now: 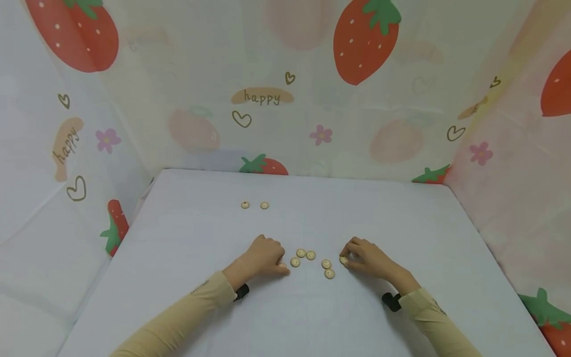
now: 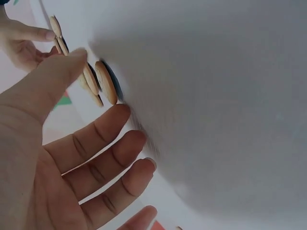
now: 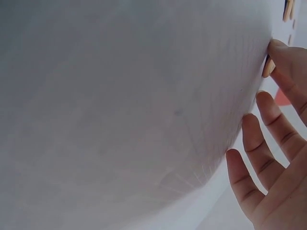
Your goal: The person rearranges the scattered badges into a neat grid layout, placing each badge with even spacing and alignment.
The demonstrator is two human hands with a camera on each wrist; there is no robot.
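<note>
On the white table, my left hand (image 1: pixel 263 255) holds a small round wooden piece (image 1: pixel 282 266) by its edges, thumb on the near side and index finger opposite. In the left wrist view that piece (image 2: pixel 106 82) stands out at the index fingertip, while the other fingers spread loosely. To the right, my right hand (image 1: pixel 368 258) pinches another round wooden piece (image 1: pixel 343 260) between thumb and index finger. Its edge (image 3: pixel 268 67) shows under the thumb in the right wrist view. Between the hands lie three pieces in a bent row (image 1: pixel 301 253) and a touching pair (image 1: pixel 326 264).
Two more wooden pieces, one on the left (image 1: pixel 245 205) and one beside it (image 1: pixel 264 205), lie farther back on the white table (image 1: pixel 357 213). Cloth walls (image 1: pixel 200 84) printed with strawberries stand behind and at both sides. Each wrist carries a black camera mount (image 1: pixel 391 301).
</note>
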